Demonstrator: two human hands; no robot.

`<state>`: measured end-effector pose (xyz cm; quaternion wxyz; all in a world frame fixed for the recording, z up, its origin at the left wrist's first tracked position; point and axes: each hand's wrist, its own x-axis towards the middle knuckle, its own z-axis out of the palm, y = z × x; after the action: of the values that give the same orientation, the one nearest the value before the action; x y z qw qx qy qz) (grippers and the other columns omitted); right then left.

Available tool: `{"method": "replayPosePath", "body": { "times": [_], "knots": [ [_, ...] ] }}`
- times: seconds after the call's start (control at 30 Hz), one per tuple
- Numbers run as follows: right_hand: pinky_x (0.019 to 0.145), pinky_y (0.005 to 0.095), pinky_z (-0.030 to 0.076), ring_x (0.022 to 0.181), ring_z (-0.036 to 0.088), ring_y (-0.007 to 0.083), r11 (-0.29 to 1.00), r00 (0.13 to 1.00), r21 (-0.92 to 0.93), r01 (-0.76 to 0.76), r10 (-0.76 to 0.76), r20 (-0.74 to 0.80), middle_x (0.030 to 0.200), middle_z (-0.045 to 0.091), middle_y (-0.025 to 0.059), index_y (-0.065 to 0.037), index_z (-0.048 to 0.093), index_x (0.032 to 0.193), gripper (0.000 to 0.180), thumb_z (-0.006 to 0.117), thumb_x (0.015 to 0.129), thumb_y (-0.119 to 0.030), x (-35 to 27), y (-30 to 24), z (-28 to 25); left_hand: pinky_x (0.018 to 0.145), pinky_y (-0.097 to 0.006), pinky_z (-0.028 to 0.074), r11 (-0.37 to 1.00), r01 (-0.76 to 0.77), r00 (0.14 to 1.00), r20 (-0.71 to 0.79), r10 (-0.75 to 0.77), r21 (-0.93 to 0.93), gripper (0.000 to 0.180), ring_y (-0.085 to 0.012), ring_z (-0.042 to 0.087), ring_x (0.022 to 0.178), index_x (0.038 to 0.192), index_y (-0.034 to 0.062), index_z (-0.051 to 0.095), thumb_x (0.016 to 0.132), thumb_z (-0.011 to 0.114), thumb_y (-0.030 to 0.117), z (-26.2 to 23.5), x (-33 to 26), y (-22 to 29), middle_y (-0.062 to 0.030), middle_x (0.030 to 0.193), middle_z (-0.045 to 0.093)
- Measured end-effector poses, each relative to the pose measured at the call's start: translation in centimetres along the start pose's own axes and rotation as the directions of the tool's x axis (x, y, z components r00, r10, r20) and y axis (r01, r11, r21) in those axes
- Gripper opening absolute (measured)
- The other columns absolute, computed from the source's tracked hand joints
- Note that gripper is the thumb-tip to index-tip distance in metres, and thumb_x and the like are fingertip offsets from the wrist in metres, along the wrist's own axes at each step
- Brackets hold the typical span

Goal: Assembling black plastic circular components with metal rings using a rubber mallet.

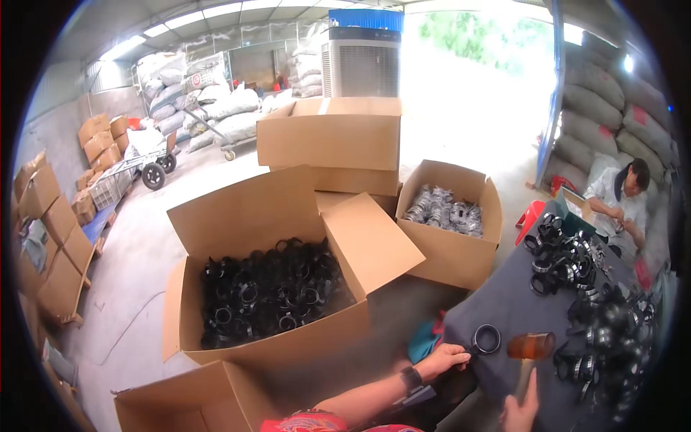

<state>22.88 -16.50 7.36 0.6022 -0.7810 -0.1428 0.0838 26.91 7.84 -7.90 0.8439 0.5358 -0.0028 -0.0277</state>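
Note:
My left hand (448, 356) pinches the edge of a black ring (486, 338) that lies flat on the dark grey table (504, 302). A brown-headed mallet (531, 346) is held by its handle in my right hand (522, 410), at the lower edge of the picture. The mallet head hovers just right of the ring. A heap of black and silver rings (597, 309) covers the right side of the table.
An open cardboard box of black rings (270, 291) stands on the floor to my left. Another box of bagged silver parts (446, 209) and stacked boxes (335, 137) lie beyond. A seated person (622, 198) works at the table's far end. A teal cloth (425, 344) hangs by the table.

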Motion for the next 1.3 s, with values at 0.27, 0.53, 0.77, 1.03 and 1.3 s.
{"method": "replayPosePath", "body": {
  "times": [0.27, 0.53, 0.77, 1.03, 1.3],
  "knots": [
    [0.049, 0.0228, 0.041, 0.055, 0.048, 0.0084, 0.997, 0.997, -0.036, -0.066, 0.068, 0.047, 0.081, 0.056, 0.0025, -0.013, 0.026, 0.151, 0.068, 0.055, 0.09, -0.003, -1.4, 0.4, -0.8, 0.065, -0.022, 0.043, 1.0, 0.004, 1.0, -0.021, -0.004, 0.025, 0.021, -0.0076, 0.057, 0.068, 0.08, 0.0026, 0.064, 0.093, 0.059, 0.018, 0.5, -0.8, -0.5, -0.0014, 0.071, 0.062],
    [0.044, 0.021, 0.038, 0.05, 0.042, 0.0035, 0.995, 0.994, -0.003, 0.101, -0.101, -0.048, 0.08, 0.056, -0.0005, -0.011, 0.026, 0.15, 0.069, 0.055, 0.088, -0.001, 2.5, -1.4, -0.5, 0.068, -0.028, 0.047, 0.99, 0.046, 0.981, -0.192, -0.019, 0.135, 0.013, -0.0133, 0.06, 0.069, 0.077, 0.0018, 0.065, 0.086, 0.061, 0.01, 0.5, -2.0, 3.8, -0.0048, 0.074, 0.065],
    [0.108, 0.036, 0.034, 0.133, 0.041, 0.0314, 0.809, 0.904, -0.443, 0.387, -0.427, 0.009, 0.143, 0.041, 0.0237, -0.001, 0.027, 0.147, 0.068, 0.058, 0.087, -0.004, 1.3, 3.8, -1.8, 0.05, -0.017, 0.032, 1.0, 0.013, 0.998, -0.059, -0.012, 0.024, 0.016, -0.0017, 0.045, 0.055, 0.085, 0.0074, 0.066, 0.092, 0.062, 0.021, 1.8, 0.2, 0.5, -0.0004, 0.074, 0.067],
    [0.093, 0.0354, 0.047, 0.115, 0.057, 0.0384, 0.776, 0.871, -0.398, 0.489, -0.464, 0.164, 0.132, 0.052, 0.0249, 0.001, 0.031, 0.145, 0.07, 0.061, 0.081, 0.003, 1.3, 0.5, -0.5, 0.05, -0.017, 0.032, 1.0, -0.013, 0.998, -0.068, 0.015, 0.022, 0.017, -0.0016, 0.043, 0.054, 0.083, 0.0071, 0.065, 0.092, 0.062, 0.021, 1.2, -1.2, 0.2, -0.0009, 0.075, 0.067],
    [0.059, 0.0465, 0.048, 0.063, 0.057, 0.037, 0.55, 0.891, -0.701, 0.454, -0.263, 0.371, 0.071, 0.055, 0.0169, -0.02, 0.032, 0.148, 0.073, 0.064, 0.082, -0.01, 6.9, -0.8, 1.3, 0.052, -0.018, 0.034, 0.996, 0.021, 0.996, -0.088, -0.013, 0.085, 0.019, -0.0025, 0.047, 0.057, 0.082, 0.0076, 0.067, 0.091, 0.063, 0.024, 1.2, -1.5, -0.4, -0.0001, 0.074, 0.067]
  ]
}}
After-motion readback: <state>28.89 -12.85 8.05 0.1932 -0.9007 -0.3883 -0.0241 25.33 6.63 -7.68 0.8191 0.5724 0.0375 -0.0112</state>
